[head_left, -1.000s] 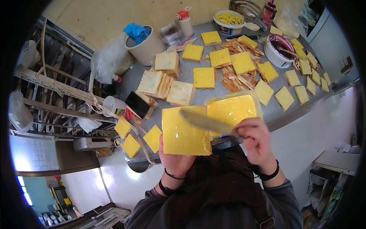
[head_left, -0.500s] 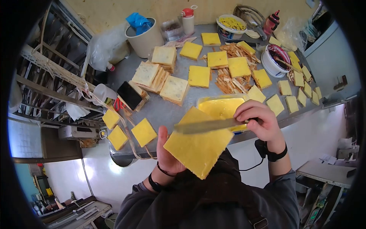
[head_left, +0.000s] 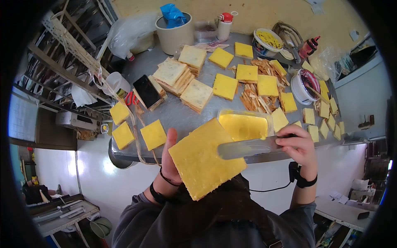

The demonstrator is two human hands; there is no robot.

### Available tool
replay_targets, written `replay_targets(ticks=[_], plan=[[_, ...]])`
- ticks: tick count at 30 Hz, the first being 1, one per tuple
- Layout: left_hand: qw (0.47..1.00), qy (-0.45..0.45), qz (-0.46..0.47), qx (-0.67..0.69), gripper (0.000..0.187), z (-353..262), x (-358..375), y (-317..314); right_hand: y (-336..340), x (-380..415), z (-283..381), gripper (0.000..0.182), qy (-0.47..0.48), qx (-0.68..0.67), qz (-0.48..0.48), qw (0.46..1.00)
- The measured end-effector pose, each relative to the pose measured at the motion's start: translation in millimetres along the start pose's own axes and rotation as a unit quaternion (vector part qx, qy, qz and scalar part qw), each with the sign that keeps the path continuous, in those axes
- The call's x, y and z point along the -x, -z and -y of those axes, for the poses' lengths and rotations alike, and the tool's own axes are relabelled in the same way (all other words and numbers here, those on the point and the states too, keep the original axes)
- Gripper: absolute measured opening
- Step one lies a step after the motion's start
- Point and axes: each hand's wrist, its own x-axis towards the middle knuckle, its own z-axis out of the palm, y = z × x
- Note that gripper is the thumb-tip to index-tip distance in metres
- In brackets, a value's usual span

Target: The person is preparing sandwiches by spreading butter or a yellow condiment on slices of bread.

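On my left hand (head_left: 169, 163) rests a square cake layer (head_left: 204, 163) with a smooth yellow coating; my thumb shows at its left edge and the other fingers are hidden beneath it. My right hand (head_left: 298, 146) grips a spatula (head_left: 250, 147) with a long flat blade. The blade's tip lies over the right part of the yellow top, and pale yellow smears the metal. Just behind, a clear rectangular tub (head_left: 244, 125) holds glossy yellow spread.
Yellow-topped squares (head_left: 225, 86) stand across the metal table (head_left: 165, 120). Uncoated layers (head_left: 171, 76) are stacked at left beside a phone (head_left: 147, 91) and red scissors (head_left: 131, 99). Cut strips (head_left: 254, 99) lie in a heap. A bucket of dark red filling (head_left: 304, 87) stands at right.
The spatula has shifted right across the cake, its blade now turned with the flat side showing. The cake layer has moved slightly left and down. My head view has tilted.
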Motion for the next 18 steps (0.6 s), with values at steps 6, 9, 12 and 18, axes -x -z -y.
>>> replay_targets(ticks=[6, 9, 12, 18], plan=[[1.0, 0.023, -0.012, 0.017, 0.092, -9, 0, 2, 33, 28, 6, 0.019, -0.049, 0.115, -0.042, 0.991], [0.999, 0.039, -0.035, 0.006, 0.093, -15, -6, -4, 33, 35, 14, 0.018, -0.034, 0.145, -0.052, 0.988], [0.997, 0.059, -0.052, -0.01, 0.096, -19, -12, -7, 22, 29, 28, 0.021, 0.017, 0.141, -0.024, 0.99], [0.992, 0.096, -0.07, -0.037, 0.098, -23, -15, 3, 14, 10, 42, 0.03, 0.093, 0.274, 0.021, 0.957]])
